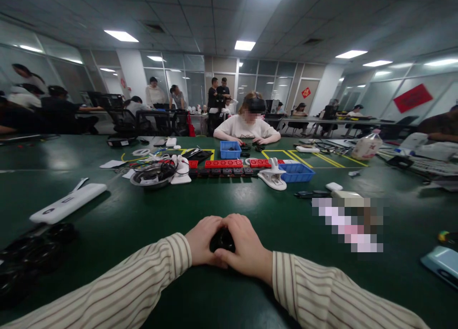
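One black item [222,241], held between left hand [203,239] and right hand [246,247], grip closed around it, near the middle of the tabletop's [150,212] near edge, handling apparently unfinished; black coils [41,255] toward the near-left corner.

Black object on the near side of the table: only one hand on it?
No, the left hand and the right hand are both cupped around the black object.

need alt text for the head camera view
The left hand and right hand cup a shiny black object at a dark green table. Farther back are long red strips, two blue plastic bins and a seated person in white.
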Motion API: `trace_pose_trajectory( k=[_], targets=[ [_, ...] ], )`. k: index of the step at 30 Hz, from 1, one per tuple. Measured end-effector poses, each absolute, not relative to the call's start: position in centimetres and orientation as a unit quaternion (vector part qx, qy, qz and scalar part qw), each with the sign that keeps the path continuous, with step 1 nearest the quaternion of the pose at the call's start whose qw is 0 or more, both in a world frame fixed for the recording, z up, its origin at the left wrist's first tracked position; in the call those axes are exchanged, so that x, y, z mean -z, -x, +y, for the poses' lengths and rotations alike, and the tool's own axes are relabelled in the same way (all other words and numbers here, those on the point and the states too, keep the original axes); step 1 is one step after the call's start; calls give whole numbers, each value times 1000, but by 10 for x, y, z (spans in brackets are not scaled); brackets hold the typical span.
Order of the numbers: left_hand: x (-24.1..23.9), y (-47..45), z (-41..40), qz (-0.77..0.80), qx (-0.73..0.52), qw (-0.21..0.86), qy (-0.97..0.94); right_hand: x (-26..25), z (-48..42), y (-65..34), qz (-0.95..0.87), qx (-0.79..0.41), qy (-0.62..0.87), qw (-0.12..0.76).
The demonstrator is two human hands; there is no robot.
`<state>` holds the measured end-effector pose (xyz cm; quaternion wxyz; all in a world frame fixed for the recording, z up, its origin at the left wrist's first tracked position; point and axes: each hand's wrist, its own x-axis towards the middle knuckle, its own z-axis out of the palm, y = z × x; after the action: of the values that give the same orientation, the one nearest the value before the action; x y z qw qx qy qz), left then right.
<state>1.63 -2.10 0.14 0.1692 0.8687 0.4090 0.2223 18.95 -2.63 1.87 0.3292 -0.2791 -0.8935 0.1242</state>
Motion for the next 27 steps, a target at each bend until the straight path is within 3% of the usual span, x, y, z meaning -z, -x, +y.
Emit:
trace_pose_trajectory(
  k=[7,21,27],
  targets=[
    [-2,-18,-22,417,-205,121,-877,-19,-26,-186,-893,-79,344,280],
    [0,-14,-17,377,-176,162,-895,-25,-30,-192,-932,-103,120,327],
    [0,-16,-22,396,-220,140,-881,-23,-28,-191,-904,-90,234,346]
  ],
)
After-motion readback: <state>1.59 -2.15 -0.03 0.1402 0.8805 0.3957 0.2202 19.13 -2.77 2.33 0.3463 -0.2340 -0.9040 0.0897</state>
